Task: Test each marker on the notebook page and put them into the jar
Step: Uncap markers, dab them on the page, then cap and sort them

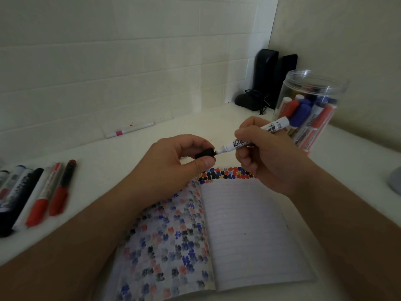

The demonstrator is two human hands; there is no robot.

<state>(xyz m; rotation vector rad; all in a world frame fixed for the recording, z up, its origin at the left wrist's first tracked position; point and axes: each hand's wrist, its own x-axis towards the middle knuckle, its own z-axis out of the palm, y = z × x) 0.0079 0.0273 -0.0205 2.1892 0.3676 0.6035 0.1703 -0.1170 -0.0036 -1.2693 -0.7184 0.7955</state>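
My right hand grips a white-barrelled marker above the top edge of the open notebook. My left hand pinches the marker's black cap, which sits right at the marker's tip. The lined right page carries a few small dark dots. A clear plastic jar at the right holds several red and blue markers. More markers lie in a row at the left edge of the table, some red, some dark.
A thin white pen with a pink band lies against the tiled wall. Two black speakers with cables stand in the back corner. A grey object shows at the right edge. The table top is white.
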